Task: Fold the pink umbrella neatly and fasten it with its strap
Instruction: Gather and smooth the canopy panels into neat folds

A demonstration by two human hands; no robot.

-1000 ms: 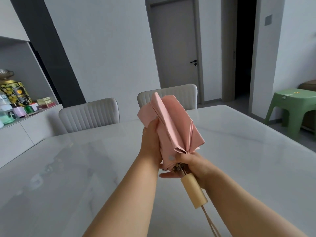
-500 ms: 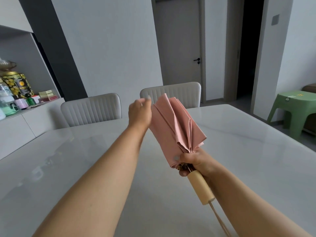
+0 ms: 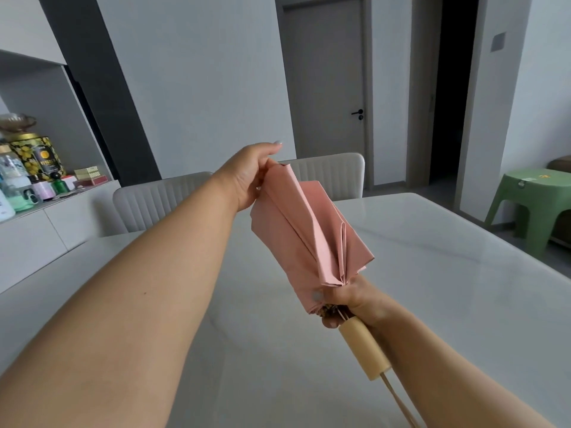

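Observation:
The pink umbrella (image 3: 306,233) is collapsed and held in the air above the white table (image 3: 432,273), its canopy lying in loose pleats that fan out toward the far end. My right hand (image 3: 349,299) grips it at the base of the canopy, just above the pale wooden handle (image 3: 364,350), from which a beige cord hangs down. My left hand (image 3: 250,174) pinches the far tip of one pleat between thumb and fingers. A round snap (image 3: 316,295) shows on the fabric near my right hand. The strap itself I cannot make out.
Two pale padded chairs (image 3: 330,174) stand at the table's far side. A sideboard (image 3: 37,223) with tins and bottles is at the left. A green plastic stool (image 3: 537,202) stands at the right, near a closed door (image 3: 327,88).
My left hand has left the middle of the canopy and slid up to the far tip of a pleat, drawing it out. The right hand keeps its grip.

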